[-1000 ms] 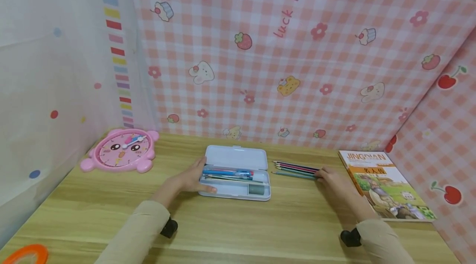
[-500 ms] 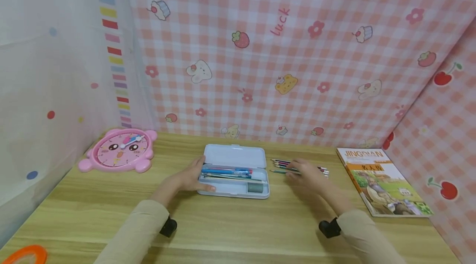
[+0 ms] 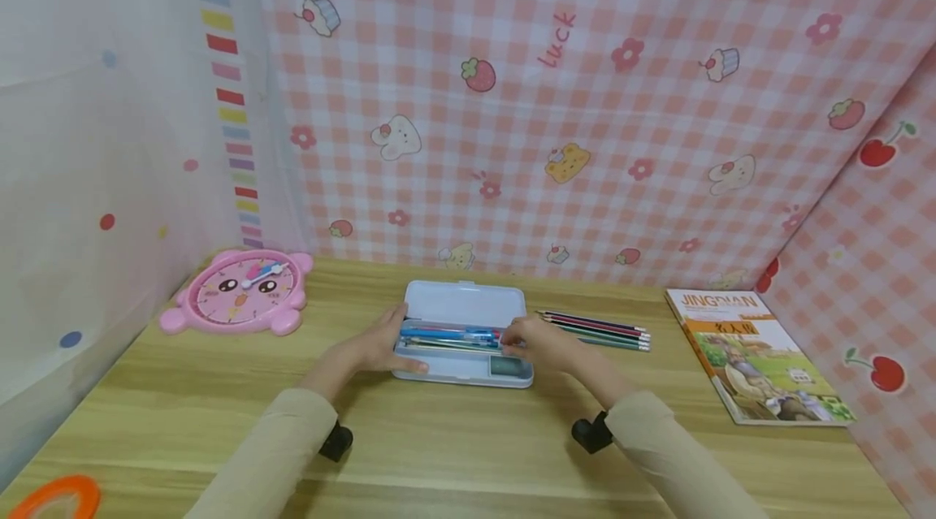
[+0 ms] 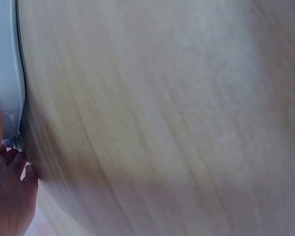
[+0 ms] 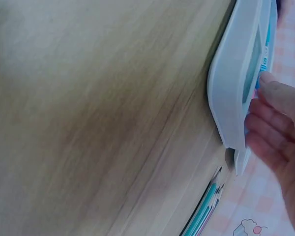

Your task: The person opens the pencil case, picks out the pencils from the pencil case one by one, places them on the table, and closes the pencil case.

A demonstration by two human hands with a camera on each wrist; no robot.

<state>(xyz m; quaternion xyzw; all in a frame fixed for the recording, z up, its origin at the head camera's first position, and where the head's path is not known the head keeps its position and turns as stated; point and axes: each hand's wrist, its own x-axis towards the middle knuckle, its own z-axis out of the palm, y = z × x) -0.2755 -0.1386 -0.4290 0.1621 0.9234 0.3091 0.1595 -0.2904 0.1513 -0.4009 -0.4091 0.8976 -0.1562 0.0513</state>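
Observation:
An open white pencil case (image 3: 464, 301) lies on the table in the head view, lid tilted back. Several pens and thin sticks lie inside; a grey-green block (image 3: 506, 368) fills its front right compartment. My left hand (image 3: 376, 346) holds the case's left end, thumb over the front corner and fingers at the back. At the right end, my right hand (image 3: 541, 340) pinches the tip of a blue pen (image 3: 444, 334); the right wrist view shows the thumb against the pen (image 5: 262, 73), the other fingers partly behind the case. Several pencils (image 3: 603, 329) lie on the table beyond this hand.
A pink toy clock (image 3: 244, 291) lies at the back left. On the right is a book (image 3: 760, 365) with an orange and white cover. An orange ring-shaped edge (image 3: 80, 495) shows at the front left. Checked cloth (image 3: 468, 137) hangs behind the table.
My right hand has left the ends of the pencils, passed left over them and reached the pens in the case. The left hand has stayed on the case.

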